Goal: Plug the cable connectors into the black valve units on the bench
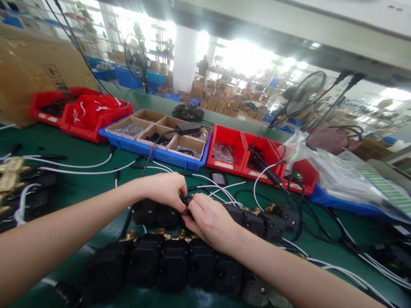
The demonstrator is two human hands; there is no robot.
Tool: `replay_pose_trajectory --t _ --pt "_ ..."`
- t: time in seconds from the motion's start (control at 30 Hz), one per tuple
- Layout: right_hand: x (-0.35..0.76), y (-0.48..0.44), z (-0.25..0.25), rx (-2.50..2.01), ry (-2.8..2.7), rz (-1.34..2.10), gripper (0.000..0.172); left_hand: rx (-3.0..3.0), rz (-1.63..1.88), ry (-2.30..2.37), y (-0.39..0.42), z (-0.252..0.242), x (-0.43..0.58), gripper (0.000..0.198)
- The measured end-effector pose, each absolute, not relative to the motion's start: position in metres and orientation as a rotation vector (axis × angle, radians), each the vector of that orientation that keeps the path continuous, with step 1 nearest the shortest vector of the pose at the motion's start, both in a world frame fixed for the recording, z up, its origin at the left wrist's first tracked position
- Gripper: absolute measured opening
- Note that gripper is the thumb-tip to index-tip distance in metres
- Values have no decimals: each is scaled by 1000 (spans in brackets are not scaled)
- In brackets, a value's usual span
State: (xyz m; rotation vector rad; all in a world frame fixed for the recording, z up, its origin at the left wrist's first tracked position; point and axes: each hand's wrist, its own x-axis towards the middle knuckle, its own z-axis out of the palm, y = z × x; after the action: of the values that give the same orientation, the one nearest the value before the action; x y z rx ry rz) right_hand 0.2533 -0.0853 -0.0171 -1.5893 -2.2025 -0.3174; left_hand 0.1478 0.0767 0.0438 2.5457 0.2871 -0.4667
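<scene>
My left hand [170,189] and my right hand [210,220] meet over the back row of black housings, fingers pinched together. Between the fingertips shows a small black part [186,200], mostly covered, so its kind is unclear. A black housing [168,214] with a screw in its face sits just under my left hand. In front, a row of black box-shaped housings with brass fittings [173,265] stands close together, partly behind my right forearm. More black housings [272,226] continue to the right of my right hand. White cables [218,182] run behind both hands.
A blue tray [154,155] with cardboard compartments holds small metal and black parts. Red bins [224,164] stand right of it, others [96,132] at the left. A corded black tool [268,171] leans on the right bins. Brass fittings [14,179] lie far left.
</scene>
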Motion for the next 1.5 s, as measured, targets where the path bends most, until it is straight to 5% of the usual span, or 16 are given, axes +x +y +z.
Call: replay_pose_trajectory --t 0.2,0.43,0.8,1.33,1.5 --pt "255 -86 -16 -1541 -2216 -325 10 2518 -503 244 80 44 149 28" --pt "260 -84 -20 -1415 -2292 -528 31 2520 -496 253 81 48 150 24" --pt "253 -86 -13 -1562 -2224 -349 9 2499 -470 242 80 41 147 21" --pt "264 -91 5 -1587 -2185 -288 27 2475 -494 324 78 43 149 21" --pt "274 -100 27 -1599 -1956 -218 8 2388 -288 407 78 53 142 46"
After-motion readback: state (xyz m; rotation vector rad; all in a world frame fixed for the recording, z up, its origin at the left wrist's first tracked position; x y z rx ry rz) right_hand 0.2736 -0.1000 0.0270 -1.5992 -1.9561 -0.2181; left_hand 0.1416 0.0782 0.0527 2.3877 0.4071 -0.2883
